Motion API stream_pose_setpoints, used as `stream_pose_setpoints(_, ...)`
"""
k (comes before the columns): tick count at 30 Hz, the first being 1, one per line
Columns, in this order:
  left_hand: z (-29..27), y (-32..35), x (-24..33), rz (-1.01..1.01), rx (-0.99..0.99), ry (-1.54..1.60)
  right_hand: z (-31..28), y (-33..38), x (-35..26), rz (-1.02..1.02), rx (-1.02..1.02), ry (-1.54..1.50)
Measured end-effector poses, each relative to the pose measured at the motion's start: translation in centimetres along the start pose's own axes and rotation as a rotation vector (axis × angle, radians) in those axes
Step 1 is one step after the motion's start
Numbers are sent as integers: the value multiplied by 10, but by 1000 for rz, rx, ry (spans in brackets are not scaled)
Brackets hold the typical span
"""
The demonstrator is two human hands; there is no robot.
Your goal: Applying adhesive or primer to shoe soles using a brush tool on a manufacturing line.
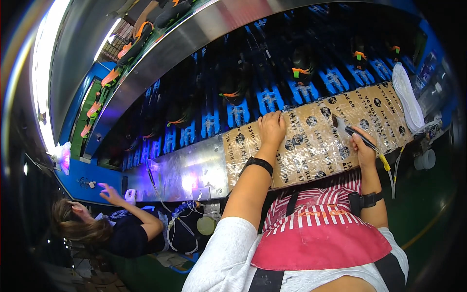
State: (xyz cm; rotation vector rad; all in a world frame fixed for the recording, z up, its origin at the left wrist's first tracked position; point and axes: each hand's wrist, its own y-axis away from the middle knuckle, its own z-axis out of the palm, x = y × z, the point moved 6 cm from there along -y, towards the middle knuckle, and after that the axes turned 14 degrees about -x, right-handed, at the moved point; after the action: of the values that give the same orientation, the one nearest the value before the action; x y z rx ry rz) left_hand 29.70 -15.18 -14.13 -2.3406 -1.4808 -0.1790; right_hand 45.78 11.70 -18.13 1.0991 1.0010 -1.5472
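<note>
My left hand (272,129) lies palm down on the far edge of a tape-covered cardboard sheet (311,146), its fingers laid out flat with nothing seen in them. In my right hand (364,148) is a brush (361,137) with a dark handle, held over the right part of the cardboard. Its dark bristles (334,120) point up and to the left. A yellow fitting (384,162) and thin tubing run down from the handle's rear. Beyond my left hand stands a row of blue fixtures (270,100).
Dark shoes (301,73) with orange and green parts sit among the fixtures. A white oblong pad (407,97) leans at the cardboard's right end. Left along the metal ledge (194,170), a co-worker (126,233) stands near a second tube. More shoes line the upper shelf (160,41).
</note>
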Motion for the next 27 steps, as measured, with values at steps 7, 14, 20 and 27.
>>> stream_pose_setpoints(7,2,-1,-1,4,-5,22,-2,0,2,-2,4,3)
stream_pose_setpoints(14,-2,1,1,11,24,4,1,0,-1,3,3,2)
stream_pose_setpoints(20,-3,1,0,4,16,4,1,0,-1,-7,8,12)
stream_pose_setpoints(27,-2,1,0,26,31,-1,2,1,-2,5,10,6)
